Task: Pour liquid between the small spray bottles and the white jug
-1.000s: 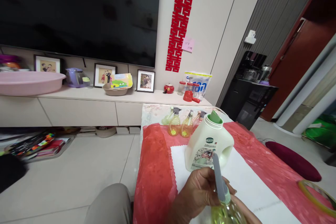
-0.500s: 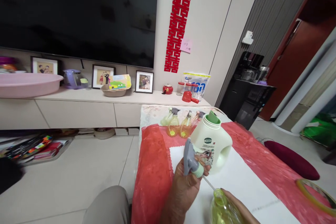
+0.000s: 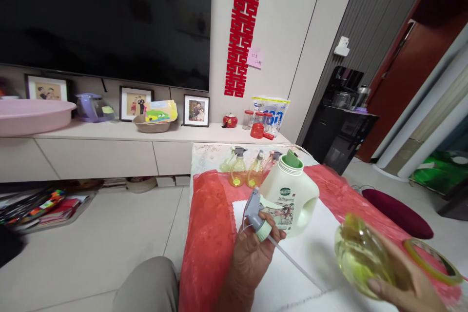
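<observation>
My left hand (image 3: 250,258) is closed round a grey spray-pump head (image 3: 256,212) with a pale green collar; its thin dip tube (image 3: 292,263) trails down to the right, free of any bottle. My right hand (image 3: 402,280) grips a round clear bottle of yellow-green liquid (image 3: 360,256), lifted above the table at the right. Just behind my left hand stands a cream detergent jug (image 3: 290,197) with an open green spout on a white cloth (image 3: 318,253).
Several small spray bottles (image 3: 248,170) stand at the table's far end on a red cover (image 3: 210,234). A tape ring (image 3: 433,261) lies at the right edge. Beyond are a TV cabinet (image 3: 109,148) with photo frames, a pink basin (image 3: 31,114), and a dark red cushion (image 3: 398,212) on the floor.
The pump head came out of the yellow-green bottle. My left hand lifted it up and left, while my right hand carried the bottle away to the right.
</observation>
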### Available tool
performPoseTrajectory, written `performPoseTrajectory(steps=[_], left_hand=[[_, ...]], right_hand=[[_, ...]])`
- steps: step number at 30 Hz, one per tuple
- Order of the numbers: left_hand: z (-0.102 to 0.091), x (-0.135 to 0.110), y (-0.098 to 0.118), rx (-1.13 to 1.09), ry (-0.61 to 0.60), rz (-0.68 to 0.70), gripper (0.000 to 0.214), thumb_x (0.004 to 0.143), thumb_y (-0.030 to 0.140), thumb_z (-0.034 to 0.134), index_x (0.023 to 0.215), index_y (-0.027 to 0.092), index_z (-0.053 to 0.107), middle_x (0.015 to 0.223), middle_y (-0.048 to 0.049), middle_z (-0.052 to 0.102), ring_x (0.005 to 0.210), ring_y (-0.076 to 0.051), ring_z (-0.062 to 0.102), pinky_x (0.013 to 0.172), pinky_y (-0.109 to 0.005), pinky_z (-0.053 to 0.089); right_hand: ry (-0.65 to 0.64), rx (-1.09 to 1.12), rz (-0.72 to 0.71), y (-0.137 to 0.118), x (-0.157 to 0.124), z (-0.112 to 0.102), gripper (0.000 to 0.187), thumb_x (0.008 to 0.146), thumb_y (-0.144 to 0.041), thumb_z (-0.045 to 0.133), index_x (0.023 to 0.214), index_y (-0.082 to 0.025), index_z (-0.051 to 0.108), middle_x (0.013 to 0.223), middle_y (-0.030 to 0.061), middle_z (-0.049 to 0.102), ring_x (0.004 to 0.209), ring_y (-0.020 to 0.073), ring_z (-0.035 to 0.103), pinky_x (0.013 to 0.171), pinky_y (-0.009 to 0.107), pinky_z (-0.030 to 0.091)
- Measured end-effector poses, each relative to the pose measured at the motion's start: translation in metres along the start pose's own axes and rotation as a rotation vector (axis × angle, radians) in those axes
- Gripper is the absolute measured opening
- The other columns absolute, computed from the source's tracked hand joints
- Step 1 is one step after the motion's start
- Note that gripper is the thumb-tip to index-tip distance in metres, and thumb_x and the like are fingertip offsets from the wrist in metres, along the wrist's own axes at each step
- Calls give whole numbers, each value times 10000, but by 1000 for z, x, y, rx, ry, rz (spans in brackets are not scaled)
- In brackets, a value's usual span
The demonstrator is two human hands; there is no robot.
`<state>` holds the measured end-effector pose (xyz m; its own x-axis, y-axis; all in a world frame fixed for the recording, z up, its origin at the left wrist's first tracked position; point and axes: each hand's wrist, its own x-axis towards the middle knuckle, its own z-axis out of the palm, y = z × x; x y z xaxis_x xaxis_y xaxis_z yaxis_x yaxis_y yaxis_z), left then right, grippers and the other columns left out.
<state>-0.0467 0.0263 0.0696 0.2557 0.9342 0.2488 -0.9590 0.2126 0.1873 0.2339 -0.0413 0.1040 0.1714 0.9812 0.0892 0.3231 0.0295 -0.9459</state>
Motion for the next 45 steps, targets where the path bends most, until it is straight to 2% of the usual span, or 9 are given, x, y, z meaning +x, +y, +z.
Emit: performPoseTrajectory(steps=[3,5,7,11,16,21,27,38,45], left_hand=[[1,1,0,29,-2,10,413,614,306,951,977,243,765,1031,-27,642,886,-166,638,876,-355,494],[-1,1,1,42,9,20,414,628,299,941,997,242,762,1030,-27,636,912,-172,633,865,-346,488],[-2,2,2,53,18,30,411,634,304,933,1000,236,760,1017,-23,632,901,-170,628,855,-342,485],[-3,4,3,44,35,25,399,629,281,923,988,227,759,1009,-21,638,884,-166,627,867,-343,474],[-3,5,3,2,56,12,403,622,245,919,990,223,758,1029,-29,646,915,-168,620,880,-334,461],[-5,6,2,-29,78,24,354,622,222,914,937,247,754,1057,-18,645,945,-172,615,881,-337,455],[-4,7,3,-21,85,24,401,618,222,917,983,213,752,1038,-23,643,908,-162,617,878,-331,458],[-2,7,2,-30,112,27,369,616,207,914,949,215,754,1021,-21,666,886,-162,615,872,-333,456],[-3,8,1,-13,109,39,360,634,223,900,960,210,749,1010,-24,675,858,-161,621,856,-332,464]], right_hand=[[60,-97,-118,-36,27,-11,1005,703,-537,793,1568,-309,333,1550,93,389,1363,348,466,1050,373,517],[8,-159,-204,-59,44,-16,1031,639,-505,843,1545,-395,364,1529,62,425,1297,356,532,930,351,588],[-21,-242,-254,-79,59,-18,1011,649,-495,847,1535,-436,363,1545,24,405,1290,330,546,897,321,603],[12,-451,-354,-114,80,-11,952,681,-578,821,1517,-382,409,1506,23,459,1275,273,569,985,294,559],[18,-735,-463,-145,98,-1,891,748,-690,718,1510,-347,410,1435,44,525,1228,283,593,1071,448,513],[1,-891,-659,-159,112,2,801,838,-639,650,1516,-301,389,1432,69,510,1257,272,553,1036,421,515],[-47,-973,-778,-168,122,6,746,869,-593,634,1504,-303,373,1417,60,507,1242,262,548,1014,433,507],[-112,-1068,-862,-181,128,4,731,900,-520,605,1520,-207,378,1417,121,488,1245,247,528,1012,378,486],[-149,-1111,-885,-186,127,6,704,913,-495,577,1522,-198,383,1406,129,482,1222,250,531,1005,375,491]])
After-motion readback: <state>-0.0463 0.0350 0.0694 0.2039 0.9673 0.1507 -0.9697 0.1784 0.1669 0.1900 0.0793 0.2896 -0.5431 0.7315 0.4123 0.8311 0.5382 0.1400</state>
